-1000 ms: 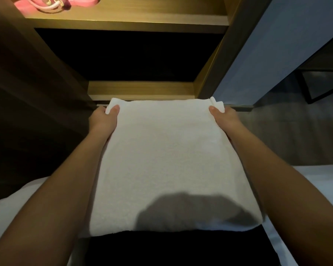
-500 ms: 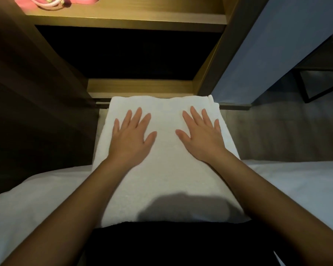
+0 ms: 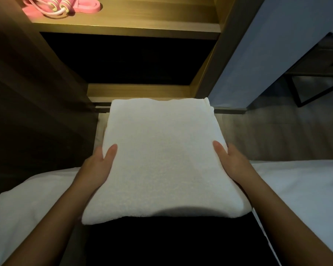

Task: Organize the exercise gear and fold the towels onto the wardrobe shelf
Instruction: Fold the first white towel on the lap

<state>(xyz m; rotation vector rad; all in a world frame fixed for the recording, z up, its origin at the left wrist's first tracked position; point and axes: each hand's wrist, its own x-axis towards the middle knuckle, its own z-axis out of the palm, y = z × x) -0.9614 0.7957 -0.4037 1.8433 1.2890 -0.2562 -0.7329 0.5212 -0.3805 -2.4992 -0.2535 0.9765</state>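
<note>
A folded white towel (image 3: 161, 154) lies flat in front of me, its far edge reaching the wardrobe's base. My left hand (image 3: 98, 166) grips its left side, thumb on top and fingers hidden underneath. My right hand (image 3: 233, 162) grips the right side the same way. On the lit wooden wardrobe shelf (image 3: 135, 18) above, at the top left, lie a pink skipping rope (image 3: 54, 6) and a pink resistance band (image 3: 85, 6).
Below the lit shelf is a dark wardrobe compartment (image 3: 127, 60). White bedding (image 3: 296, 198) spreads to the right and lower left. A pale wardrobe door (image 3: 261, 54) stands open on the right, with a dark metal-framed piece of furniture (image 3: 319, 81) beyond it.
Both hands left the towel's top, where they lay flat, and slid out to its left and right sides, now gripping it there. The view tilted up slightly.
</note>
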